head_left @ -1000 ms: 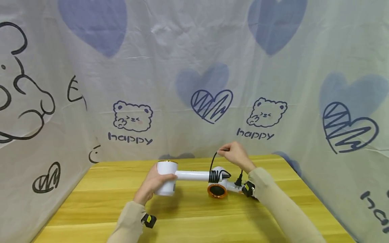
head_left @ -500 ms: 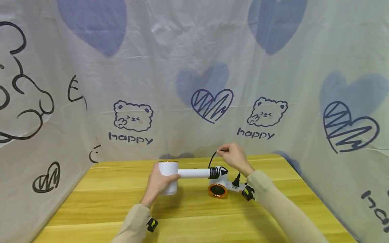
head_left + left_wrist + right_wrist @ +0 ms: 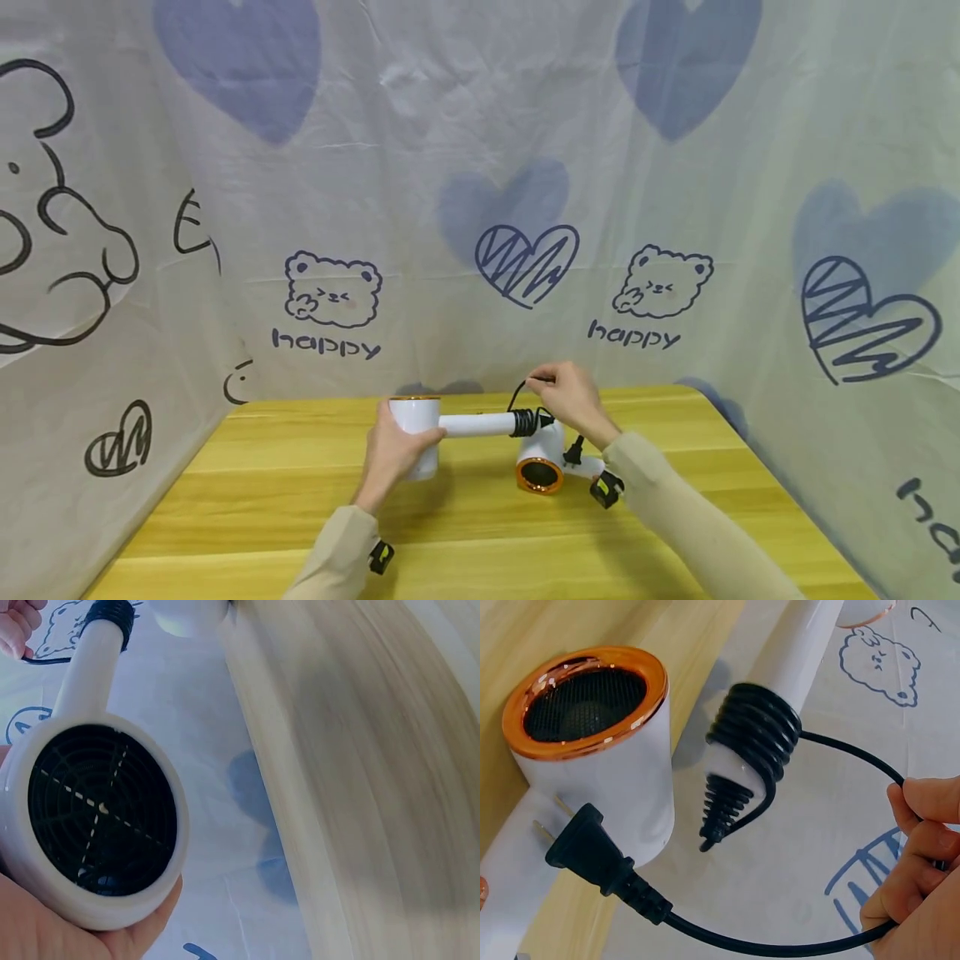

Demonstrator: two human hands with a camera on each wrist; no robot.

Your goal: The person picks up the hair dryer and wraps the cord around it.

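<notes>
My left hand (image 3: 390, 450) grips the barrel of a white hair dryer (image 3: 480, 425), held above the table with its handle pointing right. The barrel's dark round grille (image 3: 105, 810) shows in the left wrist view. Black cord (image 3: 754, 727) is wound in several turns round the handle's end. Up and to the right, my right hand (image 3: 572, 398) pinches the cord's loose part between thumb and fingers. A two-pin plug (image 3: 585, 847) hangs from that part. Just behind the plug in the right wrist view, a second white hair dryer (image 3: 622, 802) with a copper-coloured rim lies on the table.
The wooden table (image 3: 465, 542) has its back edge close to a white curtain (image 3: 420, 208) printed with hearts and bears. The curtain also stands along the left and right sides. The second dryer's handle (image 3: 585, 467) points right, under my right forearm.
The held dryer's handle end has risen slightly, and my left wrist has turned a little. My right hand has moved a little left and down with the cord, and the plug has swung left.
</notes>
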